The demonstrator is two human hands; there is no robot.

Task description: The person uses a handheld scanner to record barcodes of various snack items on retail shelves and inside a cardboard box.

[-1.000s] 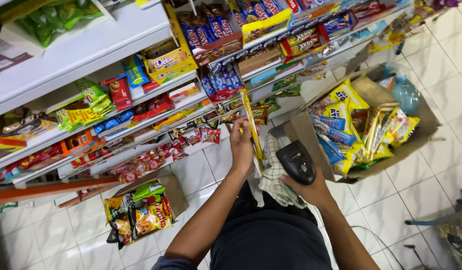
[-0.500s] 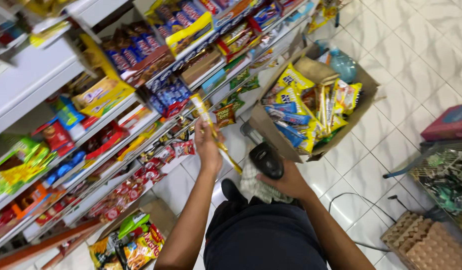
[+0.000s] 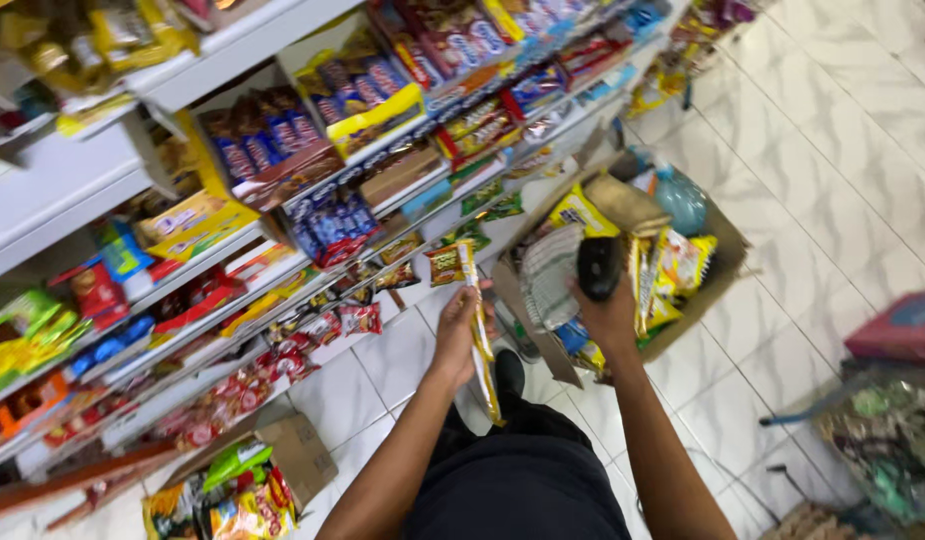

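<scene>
A cardboard box (image 3: 727, 262) on the tiled floor (image 3: 832, 200) held yellow snack bags and a blue bottle (image 3: 679, 200). The left hand (image 3: 460, 335) clasped a long strip of yellow and brown sachets (image 3: 474, 325) hanging between the box and the packed shelves (image 3: 312, 240). The right hand (image 3: 610, 310) gripped a black scanner (image 3: 597, 266) and a checked cloth (image 3: 550, 278) over the box.

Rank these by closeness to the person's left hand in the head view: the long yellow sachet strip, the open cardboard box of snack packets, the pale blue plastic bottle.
1. Long yellow sachet strip, held in the left hand.
2. Open cardboard box of snack packets, on the floor to its right.
3. Pale blue plastic bottle, at that box's far end.
</scene>
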